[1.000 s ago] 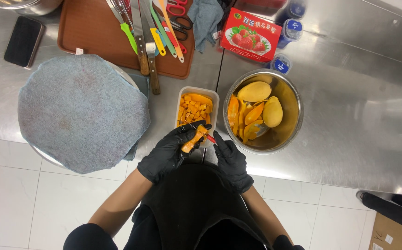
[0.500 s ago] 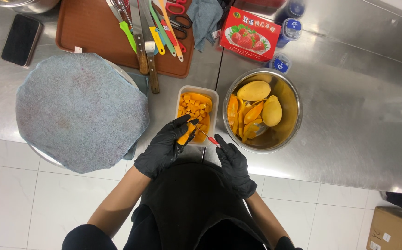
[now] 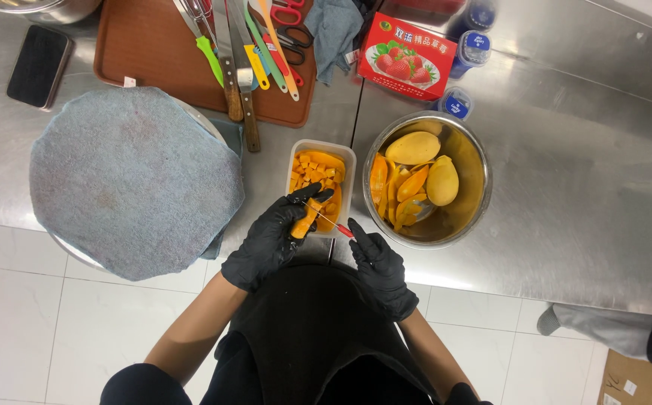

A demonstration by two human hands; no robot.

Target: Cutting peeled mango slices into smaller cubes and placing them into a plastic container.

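Note:
Both my hands wear black gloves. My left hand (image 3: 272, 241) grips a strip of orange mango (image 3: 305, 219) over the near end of a clear rectangular tub (image 3: 348, 172) filled with mango cubes. My right hand (image 3: 380, 266) holds a small red-handled knife (image 3: 333, 226) whose thin blade reaches across to the mango strip. A steel bowl (image 3: 480, 176) just right of the tub holds two whole peeled mangoes and several mango slices and peels.
A round board under a grey-blue cloth (image 3: 135, 180) lies at the left. Behind it, a brown tray (image 3: 146, 52) carries knives, peelers and scissors. A black phone (image 3: 39, 65), a red strawberry box (image 3: 407, 56), blue-lidded containers (image 3: 472, 49) and the counter's front edge are nearby.
My left hand has carried the mango strip forward, from in front of the tub to over its near end. The right hand with the knife followed and now reaches across to the strip.

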